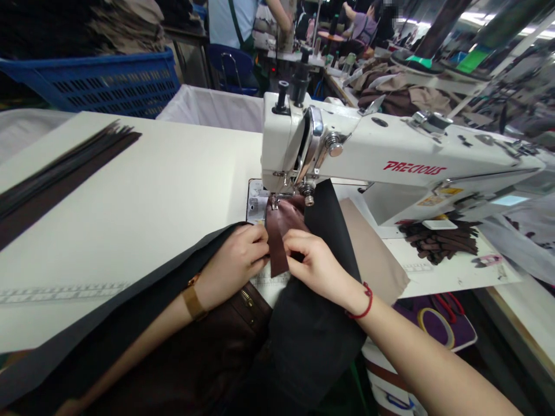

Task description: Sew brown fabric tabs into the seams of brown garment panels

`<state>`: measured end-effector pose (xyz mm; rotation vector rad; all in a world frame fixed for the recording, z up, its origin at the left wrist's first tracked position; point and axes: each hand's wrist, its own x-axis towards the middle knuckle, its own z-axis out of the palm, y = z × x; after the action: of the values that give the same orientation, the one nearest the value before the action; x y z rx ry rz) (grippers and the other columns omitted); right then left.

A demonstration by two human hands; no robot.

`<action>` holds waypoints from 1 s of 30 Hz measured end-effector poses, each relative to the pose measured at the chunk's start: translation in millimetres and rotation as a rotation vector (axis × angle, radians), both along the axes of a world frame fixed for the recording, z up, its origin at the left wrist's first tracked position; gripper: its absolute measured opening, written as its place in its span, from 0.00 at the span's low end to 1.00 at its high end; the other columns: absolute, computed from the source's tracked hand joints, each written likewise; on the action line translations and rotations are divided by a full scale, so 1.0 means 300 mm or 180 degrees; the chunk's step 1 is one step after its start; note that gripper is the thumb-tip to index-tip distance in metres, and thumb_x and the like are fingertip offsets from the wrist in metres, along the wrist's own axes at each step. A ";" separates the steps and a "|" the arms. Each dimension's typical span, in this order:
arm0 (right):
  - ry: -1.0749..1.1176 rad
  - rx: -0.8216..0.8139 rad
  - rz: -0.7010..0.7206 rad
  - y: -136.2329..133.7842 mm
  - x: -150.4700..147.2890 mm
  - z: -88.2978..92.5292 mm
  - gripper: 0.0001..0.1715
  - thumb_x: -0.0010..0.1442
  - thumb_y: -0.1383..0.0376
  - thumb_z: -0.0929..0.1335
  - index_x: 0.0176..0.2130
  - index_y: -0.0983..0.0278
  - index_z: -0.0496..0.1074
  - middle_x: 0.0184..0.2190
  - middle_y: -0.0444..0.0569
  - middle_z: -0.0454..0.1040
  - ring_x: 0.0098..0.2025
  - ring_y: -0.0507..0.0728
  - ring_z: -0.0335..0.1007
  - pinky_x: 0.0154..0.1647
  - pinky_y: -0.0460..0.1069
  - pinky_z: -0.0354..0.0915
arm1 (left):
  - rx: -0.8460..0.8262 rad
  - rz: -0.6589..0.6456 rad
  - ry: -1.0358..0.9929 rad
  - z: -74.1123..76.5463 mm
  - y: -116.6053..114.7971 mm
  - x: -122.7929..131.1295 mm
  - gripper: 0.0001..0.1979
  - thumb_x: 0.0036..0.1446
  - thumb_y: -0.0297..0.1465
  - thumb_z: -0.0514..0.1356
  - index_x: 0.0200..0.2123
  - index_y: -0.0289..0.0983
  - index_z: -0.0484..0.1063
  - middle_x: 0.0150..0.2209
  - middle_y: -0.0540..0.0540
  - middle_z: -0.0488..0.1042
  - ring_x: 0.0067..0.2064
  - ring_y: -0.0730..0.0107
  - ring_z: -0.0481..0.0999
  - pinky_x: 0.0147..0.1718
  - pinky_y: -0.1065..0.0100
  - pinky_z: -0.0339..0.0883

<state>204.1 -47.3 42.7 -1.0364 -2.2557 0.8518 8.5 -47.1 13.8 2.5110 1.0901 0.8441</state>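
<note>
A white sewing machine [355, 150] stands over the table, its presser foot [274, 202] down at the upper edge of a brown leather piece [277, 251]. My left hand [243, 251] is closed in a pinch at the left edge of that leather. On its right edge, my right hand [314, 260] pinches too, thumb against fingers. Black lining fabric [321, 341] hangs below my right hand and runs up beside the needle area. Under my left forearm lies dark brown leather with a brass zipper [247, 298]. Both sets of fingertips are partly hidden.
Dark strips [65, 173] lie stacked on the table's left. A bundle of short brown strips [442, 238] sits under the machine arm, near a beige piece [368, 248]. A tape roll [436, 328] rests in a tray below. Behind are a blue basket [117, 84] and co-workers.
</note>
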 end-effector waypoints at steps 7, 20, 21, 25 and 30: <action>-0.1353 0.1121 0.0465 -0.057 0.012 -0.024 0.13 0.65 0.67 0.65 0.28 0.64 0.70 0.31 0.47 0.68 0.33 0.54 0.60 0.33 0.50 0.58 | -0.0543 -0.0395 0.0420 0.012 -0.098 -0.066 0.13 0.62 0.31 0.55 0.49 0.35 0.71 0.53 0.37 0.64 0.56 0.54 0.61 0.56 0.53 0.58; -0.1233 0.0782 0.0107 -0.128 0.038 -0.026 0.08 0.65 0.65 0.63 0.40 0.67 0.70 0.41 0.52 0.71 0.42 0.57 0.67 0.41 0.50 0.67 | -0.0300 -0.0402 0.0771 -0.023 -0.129 -0.091 0.34 0.56 0.51 0.58 0.61 0.39 0.61 0.65 0.33 0.49 0.65 0.40 0.48 0.59 0.41 0.52; -0.1167 0.0740 0.0019 -0.128 0.036 -0.028 0.09 0.65 0.65 0.64 0.43 0.68 0.69 0.45 0.54 0.70 0.45 0.57 0.67 0.43 0.50 0.67 | -0.0288 -0.0384 0.0766 -0.025 -0.133 -0.089 0.35 0.56 0.51 0.58 0.62 0.39 0.59 0.65 0.33 0.48 0.65 0.39 0.47 0.59 0.40 0.52; -0.1302 0.0879 0.0174 -0.111 0.025 -0.020 0.14 0.65 0.69 0.61 0.50 0.67 0.67 0.50 0.56 0.70 0.47 0.59 0.68 0.44 0.52 0.68 | -0.0308 -0.0364 0.0751 -0.028 -0.140 -0.084 0.38 0.54 0.53 0.59 0.62 0.40 0.59 0.65 0.33 0.52 0.64 0.37 0.49 0.58 0.38 0.54; -0.0687 0.0237 0.0196 -0.037 0.024 0.014 0.10 0.67 0.68 0.62 0.45 0.66 0.71 0.42 0.51 0.75 0.45 0.56 0.70 0.47 0.50 0.66 | -0.0463 -0.0261 0.0881 -0.027 -0.151 -0.077 0.39 0.51 0.53 0.62 0.60 0.37 0.63 0.64 0.30 0.51 0.65 0.36 0.49 0.57 0.39 0.55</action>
<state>211.2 -58.5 47.1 -1.0743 -2.4904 0.7034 -14.6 -92.6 5.8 2.5796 1.0766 0.3871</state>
